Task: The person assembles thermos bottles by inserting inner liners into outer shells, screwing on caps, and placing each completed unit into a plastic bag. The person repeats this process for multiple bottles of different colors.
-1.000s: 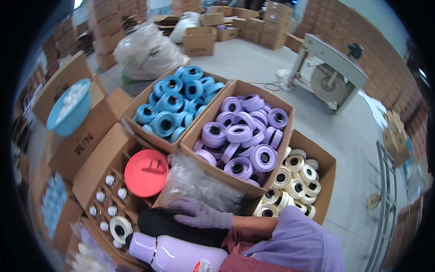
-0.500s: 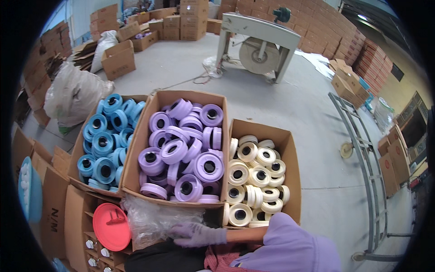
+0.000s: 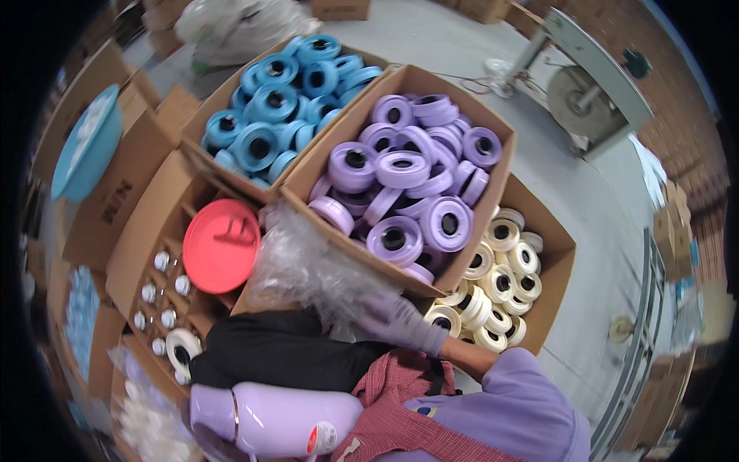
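Observation:
My right hand, in a pale grey-purple glove, reaches from the right across my lap. Its fingers, somewhat blurred, look stretched out at the edge of crumpled clear plastic film; whether they touch it is unclear. A glossy lilac vacuum flask lies sideways across my lap, with a metallic band and a red-and-white sticker. My left hand is out of view. Just beyond my right hand stands a carton full of lilac ring-shaped parts with black centres.
Blue ring parts fill a carton at the far left, cream ones a carton at the right. A red round plate rests on a divided carton holding several white-capped items. A blue basin stands left; a metal-framed machine far right.
My view has swung left and down, bringing the lilac flask and more of the divided carton into sight. My right hand stays near the plastic film.

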`<state>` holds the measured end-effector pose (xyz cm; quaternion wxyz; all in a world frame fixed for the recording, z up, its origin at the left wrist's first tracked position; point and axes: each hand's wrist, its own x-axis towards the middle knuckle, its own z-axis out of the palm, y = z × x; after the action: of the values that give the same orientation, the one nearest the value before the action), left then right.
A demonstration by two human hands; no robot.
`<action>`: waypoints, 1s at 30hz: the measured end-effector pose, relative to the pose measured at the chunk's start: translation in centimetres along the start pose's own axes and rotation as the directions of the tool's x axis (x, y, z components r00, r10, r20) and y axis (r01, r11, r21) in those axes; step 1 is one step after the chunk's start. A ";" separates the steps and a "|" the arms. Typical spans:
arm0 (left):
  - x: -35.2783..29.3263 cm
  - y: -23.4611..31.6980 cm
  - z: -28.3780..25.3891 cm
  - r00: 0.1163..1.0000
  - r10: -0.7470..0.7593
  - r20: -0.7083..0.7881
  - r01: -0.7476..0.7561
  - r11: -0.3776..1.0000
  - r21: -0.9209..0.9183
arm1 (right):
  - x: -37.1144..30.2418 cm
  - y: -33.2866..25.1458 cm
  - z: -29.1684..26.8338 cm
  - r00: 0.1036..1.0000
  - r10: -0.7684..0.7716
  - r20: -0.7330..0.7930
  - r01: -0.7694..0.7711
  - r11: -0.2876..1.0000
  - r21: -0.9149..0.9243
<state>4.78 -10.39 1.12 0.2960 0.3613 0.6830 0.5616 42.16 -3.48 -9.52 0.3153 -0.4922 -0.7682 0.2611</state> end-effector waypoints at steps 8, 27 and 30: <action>-1.1 -0.7 -0.4 0.998 -0.009 0.068 0.020 0.985 -0.171 | 6.5 -0.2 -2.1 0.970 0.039 -0.238 -0.105 0.957 -0.271; 4.2 5.4 0.6 0.949 0.203 0.240 -0.232 0.968 0.100 | 17.1 3.8 2.7 0.962 -0.082 0.259 0.198 0.866 -0.459; 4.6 7.3 1.3 0.921 0.157 0.356 -0.238 0.951 0.197 | 20.6 -1.5 -1.3 0.985 0.014 0.170 -0.004 0.998 -0.056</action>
<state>4.35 -5.06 8.07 0.3047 0.5516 0.6441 0.4336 35.71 15.01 -2.87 0.2338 -0.4801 -0.7970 0.2823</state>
